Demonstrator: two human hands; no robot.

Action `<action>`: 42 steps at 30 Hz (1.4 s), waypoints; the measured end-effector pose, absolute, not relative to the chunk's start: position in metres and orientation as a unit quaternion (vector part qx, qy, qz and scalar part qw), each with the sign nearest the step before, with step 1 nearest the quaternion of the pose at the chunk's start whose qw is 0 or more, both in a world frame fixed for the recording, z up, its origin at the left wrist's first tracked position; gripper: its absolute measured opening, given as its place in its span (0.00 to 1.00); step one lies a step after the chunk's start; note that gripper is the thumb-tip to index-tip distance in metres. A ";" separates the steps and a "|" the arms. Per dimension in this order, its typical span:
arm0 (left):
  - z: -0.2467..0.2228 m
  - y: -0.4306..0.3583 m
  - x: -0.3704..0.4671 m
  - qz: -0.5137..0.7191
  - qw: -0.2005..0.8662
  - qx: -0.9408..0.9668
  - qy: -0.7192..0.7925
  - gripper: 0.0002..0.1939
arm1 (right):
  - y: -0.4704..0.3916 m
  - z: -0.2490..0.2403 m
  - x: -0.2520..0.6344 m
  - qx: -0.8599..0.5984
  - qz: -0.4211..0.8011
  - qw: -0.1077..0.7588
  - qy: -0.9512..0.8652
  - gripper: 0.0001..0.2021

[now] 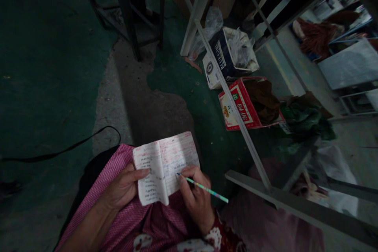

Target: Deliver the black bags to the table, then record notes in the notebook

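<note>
An open notebook [177, 153] with handwriting in red and dark ink lies above my lap, creased down its middle. My left hand [125, 185] grips its left page, thumb on top and the other fingers underneath. Over the lower right page, my right hand [196, 193] pinches a thin green patterned pen [211, 192]. The pen's dark tip points left and rests at or just above the written lines; contact cannot be made out. Pink checked cloth [118, 165] covers my lap beneath the notebook.
A pale metal frame [242, 130] runs diagonally on the right. Beyond it stand a red box [240, 106] with brown cloth, a dark blue box [221, 53] with plastic bags, and green cloth [307, 112]. Black stool legs [132, 27] stand ahead. A black strap [73, 146] lies left.
</note>
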State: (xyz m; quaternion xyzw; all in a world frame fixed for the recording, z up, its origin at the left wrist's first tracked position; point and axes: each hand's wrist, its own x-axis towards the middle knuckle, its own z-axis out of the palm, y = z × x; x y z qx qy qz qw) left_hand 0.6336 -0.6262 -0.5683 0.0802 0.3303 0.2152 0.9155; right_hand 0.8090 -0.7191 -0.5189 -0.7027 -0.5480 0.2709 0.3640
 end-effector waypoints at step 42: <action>-0.571 -0.626 0.634 0.214 0.888 0.073 0.400 0.32 | -0.722 -0.527 0.807 -0.701 0.219 0.343 -0.586 0.05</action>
